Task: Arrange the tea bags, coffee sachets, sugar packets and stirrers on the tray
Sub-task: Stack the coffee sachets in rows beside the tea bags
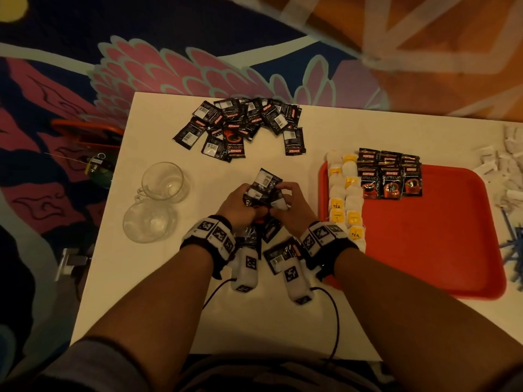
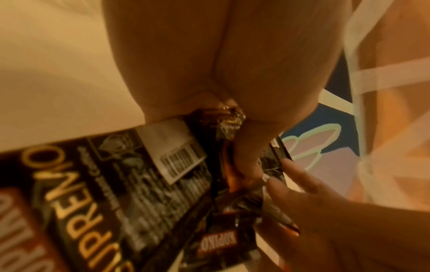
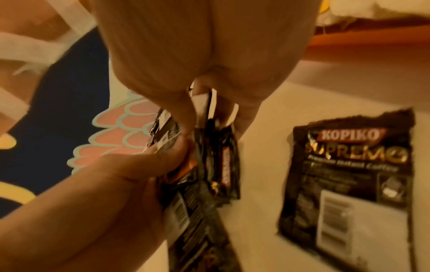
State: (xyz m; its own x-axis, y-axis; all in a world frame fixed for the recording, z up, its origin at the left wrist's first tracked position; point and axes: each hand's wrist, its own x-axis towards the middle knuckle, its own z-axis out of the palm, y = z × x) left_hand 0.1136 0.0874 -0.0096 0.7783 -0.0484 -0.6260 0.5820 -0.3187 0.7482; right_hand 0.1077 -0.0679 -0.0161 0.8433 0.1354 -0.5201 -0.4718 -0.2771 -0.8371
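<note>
Over the middle of the white table (image 1: 169, 278), my left hand (image 1: 240, 200) and right hand (image 1: 291, 199) together grip a bundle of black coffee sachets (image 1: 264, 185). The left wrist view shows the bundle (image 2: 139, 184) pinched under my left thumb, with right fingers (image 2: 302, 184) on its edge. One more sachet (image 3: 349, 184) lies flat by my right wrist. A loose sachet pile (image 1: 240, 128) sits at the back. The red tray (image 1: 424, 250) on the right carries tea bags (image 1: 345, 199) down its left edge and rows of coffee sachets (image 1: 389, 176) at its top.
Two empty glass cups (image 1: 164, 181) (image 1: 150, 220) stand left of my hands. White sugar packets (image 1: 506, 171) and blue stirrers (image 1: 515, 244) lie beyond the tray's right side. A patterned carpet (image 1: 169, 66) surrounds the table.
</note>
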